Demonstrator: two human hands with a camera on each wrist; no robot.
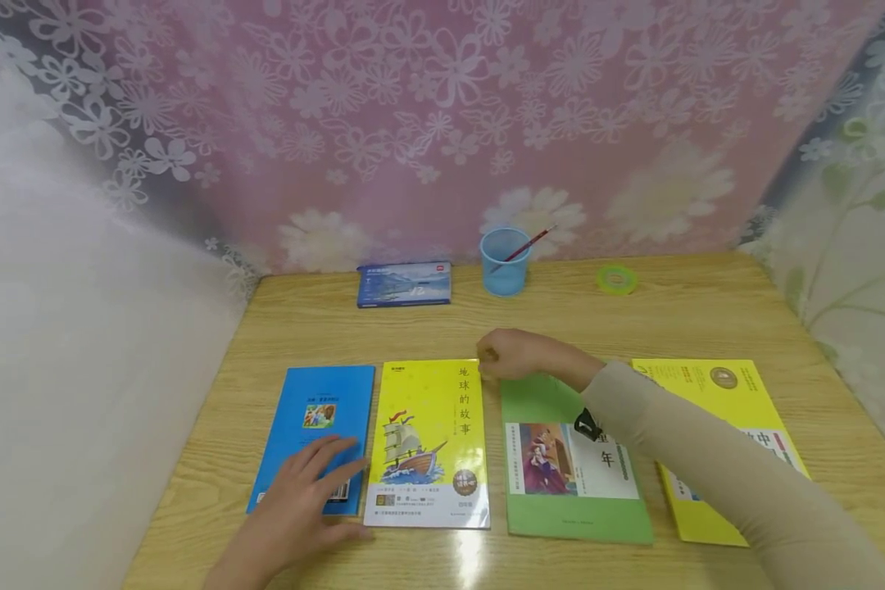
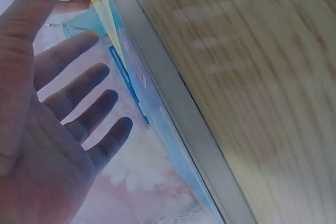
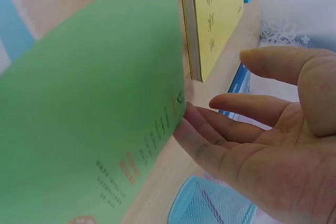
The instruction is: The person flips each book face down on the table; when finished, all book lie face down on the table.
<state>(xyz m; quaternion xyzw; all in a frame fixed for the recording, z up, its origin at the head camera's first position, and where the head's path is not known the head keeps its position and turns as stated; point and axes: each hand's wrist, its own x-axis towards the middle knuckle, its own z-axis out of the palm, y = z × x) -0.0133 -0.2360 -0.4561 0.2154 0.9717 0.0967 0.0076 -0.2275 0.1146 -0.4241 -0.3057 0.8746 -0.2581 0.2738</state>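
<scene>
My left hand point(image 1: 295, 500) is over the lower part of a blue book point(image 1: 274, 451), its fingers spread and holding nothing. In the left wrist view the same hand point(image 2: 52, 124) shows loosely straight fingers beside the book's page edge point(image 2: 173, 98). Right of the blue book lies a yellow book point(image 1: 428, 401) with a sailing ship on its cover. My right hand point(image 1: 512, 354) is at the top left corner of a green book point(image 1: 578, 520). Seen from the right wrist, the lower fingertips point(image 3: 185, 129) meet the green cover's edge, while the thumb stands well apart.
Another yellow book point(image 1: 708, 393) lies at the right, partly under my right sleeve point(image 1: 678, 442). Along the back of the wooden table stand a blue flat box point(image 1: 404, 285), a blue mesh cup point(image 1: 503, 274) with a red pencil point(image 1: 534, 240), and a green-yellow tape roll point(image 1: 616, 279).
</scene>
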